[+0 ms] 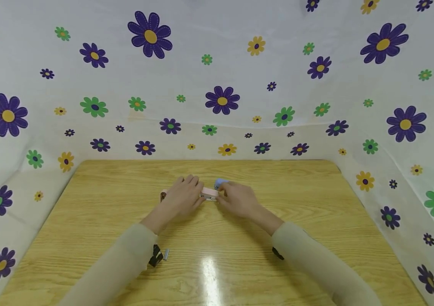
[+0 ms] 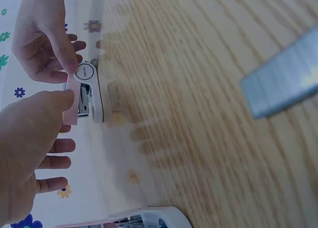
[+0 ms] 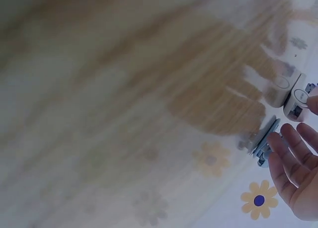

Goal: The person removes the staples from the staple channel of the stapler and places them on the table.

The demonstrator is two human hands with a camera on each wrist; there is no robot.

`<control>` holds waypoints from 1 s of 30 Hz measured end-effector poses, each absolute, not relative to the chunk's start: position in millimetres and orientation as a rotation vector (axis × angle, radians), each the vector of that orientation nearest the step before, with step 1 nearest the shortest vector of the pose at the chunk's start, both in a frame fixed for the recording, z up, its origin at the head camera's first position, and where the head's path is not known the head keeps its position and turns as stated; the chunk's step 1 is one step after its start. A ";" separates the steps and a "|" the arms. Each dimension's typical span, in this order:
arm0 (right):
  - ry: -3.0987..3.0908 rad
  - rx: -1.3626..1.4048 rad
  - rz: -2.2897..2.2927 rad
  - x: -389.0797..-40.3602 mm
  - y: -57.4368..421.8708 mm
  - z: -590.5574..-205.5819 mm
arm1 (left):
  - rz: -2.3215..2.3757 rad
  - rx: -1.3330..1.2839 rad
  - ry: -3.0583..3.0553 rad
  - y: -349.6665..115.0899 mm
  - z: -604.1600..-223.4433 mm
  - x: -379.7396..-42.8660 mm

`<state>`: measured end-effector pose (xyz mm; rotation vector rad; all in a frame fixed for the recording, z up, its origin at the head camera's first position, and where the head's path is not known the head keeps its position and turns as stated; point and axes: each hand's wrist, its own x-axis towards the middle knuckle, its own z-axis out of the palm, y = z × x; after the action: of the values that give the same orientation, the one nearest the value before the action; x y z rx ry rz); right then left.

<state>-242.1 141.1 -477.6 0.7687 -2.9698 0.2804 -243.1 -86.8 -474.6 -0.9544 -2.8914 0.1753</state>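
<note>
A pink-and-white stapler (image 1: 209, 193) lies across the middle of the table, between both hands. My left hand (image 1: 183, 193) pinches its pink upper arm, thumb on the near side. At the round hinge end, the thumb and fingers of my right hand (image 1: 241, 199) grip the stapler. Metal parts show between the pink arm (image 2: 72, 105) and the white base (image 2: 98, 100) in the left wrist view. Several right-hand fingers (image 3: 293, 156) extend past the stapler, beside a blue stapler (image 1: 221, 182).
A strip of staples (image 1: 166, 254) lies on the wooden table (image 1: 309, 187) near the left wrist. Another stapler (image 2: 174, 219), with a white end, is partly cut off in the left wrist view. A flower-patterned cloth (image 1: 186, 85) encloses the back and sides.
</note>
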 end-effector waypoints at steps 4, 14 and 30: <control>-2.968 0.804 0.186 -246.5 136.0 -480.2 | 0.226 -0.956 -2.868 -83.3 -475.6 -246.1; -2.979 0.865 0.091 -243.8 139.3 -480.5 | 0.298 -1.006 -2.827 -81.3 -481.0 -240.6; -2.873 1.009 0.051 -216.5 154.2 -481.5 | 0.273 -1.148 -2.639 -77.6 -483.7 -209.5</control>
<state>-216.5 154.2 -481.5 1.0091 -2.8732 0.0506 -209.5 -77.6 -483.7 -1.1481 -2.6386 0.2733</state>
